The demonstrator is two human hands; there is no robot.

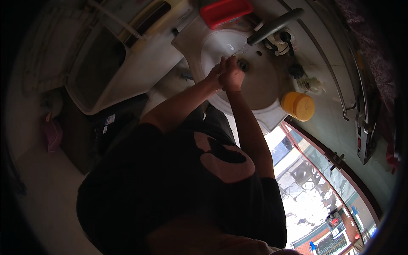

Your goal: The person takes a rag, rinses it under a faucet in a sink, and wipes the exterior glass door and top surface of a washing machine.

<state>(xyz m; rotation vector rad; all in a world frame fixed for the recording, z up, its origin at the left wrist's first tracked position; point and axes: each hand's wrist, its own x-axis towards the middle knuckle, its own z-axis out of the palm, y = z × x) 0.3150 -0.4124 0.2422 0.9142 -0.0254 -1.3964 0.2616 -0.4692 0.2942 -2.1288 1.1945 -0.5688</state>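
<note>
My left hand (pixel 214 76) and my right hand (pixel 232 76) are pressed together over the white washbasin (pixel 258 92). The right hand's fingers look curled against the left, and both hands look wet. How the fingers lie between the palms is hidden, and I see no object in them. From the grey faucet spout (pixel 267 30) a thin stream of water (pixel 244 48) falls just beyond my fingertips. The drain (pixel 243 65) lies to the right of my right hand.
A red plastic tray (pixel 226 12) rests on the basin's far edge. An orange-lidded jar (pixel 298 106) and a small bottle (pixel 309 84) stand at its right. A washing machine (pixel 137 73) is on the left. Below right is an open-framed door (pixel 338 162) with a bright outdoors beyond.
</note>
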